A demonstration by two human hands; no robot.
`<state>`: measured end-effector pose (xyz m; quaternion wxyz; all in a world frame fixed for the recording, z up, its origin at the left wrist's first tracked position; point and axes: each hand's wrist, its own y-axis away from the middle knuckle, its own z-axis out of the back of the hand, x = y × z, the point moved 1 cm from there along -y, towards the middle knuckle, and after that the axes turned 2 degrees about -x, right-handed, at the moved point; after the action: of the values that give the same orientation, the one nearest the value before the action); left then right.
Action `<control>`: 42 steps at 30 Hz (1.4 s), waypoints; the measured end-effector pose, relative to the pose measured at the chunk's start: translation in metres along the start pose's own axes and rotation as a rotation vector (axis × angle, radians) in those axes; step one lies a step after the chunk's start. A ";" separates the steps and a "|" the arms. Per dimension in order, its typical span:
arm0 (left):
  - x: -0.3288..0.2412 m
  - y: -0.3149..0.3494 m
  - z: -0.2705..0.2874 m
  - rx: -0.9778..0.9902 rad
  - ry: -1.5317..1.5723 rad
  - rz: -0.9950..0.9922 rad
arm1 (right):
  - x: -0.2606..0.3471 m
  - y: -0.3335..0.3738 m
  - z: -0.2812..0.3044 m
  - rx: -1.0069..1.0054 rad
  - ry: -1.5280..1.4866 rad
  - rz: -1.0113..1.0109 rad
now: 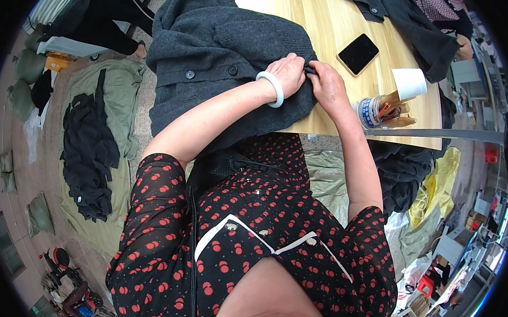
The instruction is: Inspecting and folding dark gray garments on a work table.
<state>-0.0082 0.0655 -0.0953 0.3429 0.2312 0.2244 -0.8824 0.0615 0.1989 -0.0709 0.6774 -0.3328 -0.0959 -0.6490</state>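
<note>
A dark grey knit cardigan (203, 44) with dark buttons lies bunched over the near left part of the wooden table, part of it hanging past the edge toward me. My left hand (286, 75), with a pale bangle at the wrist, is closed on the ribbed edge at the garment's right side. Close beside it, my right hand (329, 88) pinches the same edge between thumb and fingers. The two hands nearly meet there, and the bit of fabric between them is mostly hidden by the fingers.
On the wooden table (316, 17) lie a phone (358, 55), a white cup (409, 83) and a jar (370, 112) of wooden-handled tools. Another dark garment (395, 16) drapes over the far right. Dark clothes (89, 148) are piled on a green sheet at left. A person (106, 23) stands far left.
</note>
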 end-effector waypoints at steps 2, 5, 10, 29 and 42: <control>-0.003 0.002 0.001 -0.048 -0.054 -0.033 | 0.000 0.001 -0.002 -0.011 0.044 0.034; -0.003 0.002 0.004 -0.050 -0.058 -0.029 | 0.000 0.003 -0.002 0.005 0.093 0.056; 0.000 0.002 0.013 -0.068 0.024 -0.108 | 0.002 0.002 0.008 -0.007 0.038 0.097; -0.001 0.003 0.032 -0.080 0.292 -0.136 | -0.004 -0.004 0.011 0.115 -0.918 -0.498; -0.003 0.016 0.023 -0.215 0.362 -0.075 | -0.008 -0.002 0.011 0.240 -1.183 -0.658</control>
<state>-0.0006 0.0441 -0.0792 0.2866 0.3395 0.3835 -0.8097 0.0622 0.2119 -0.0663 0.3109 -0.5075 -0.6168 -0.5151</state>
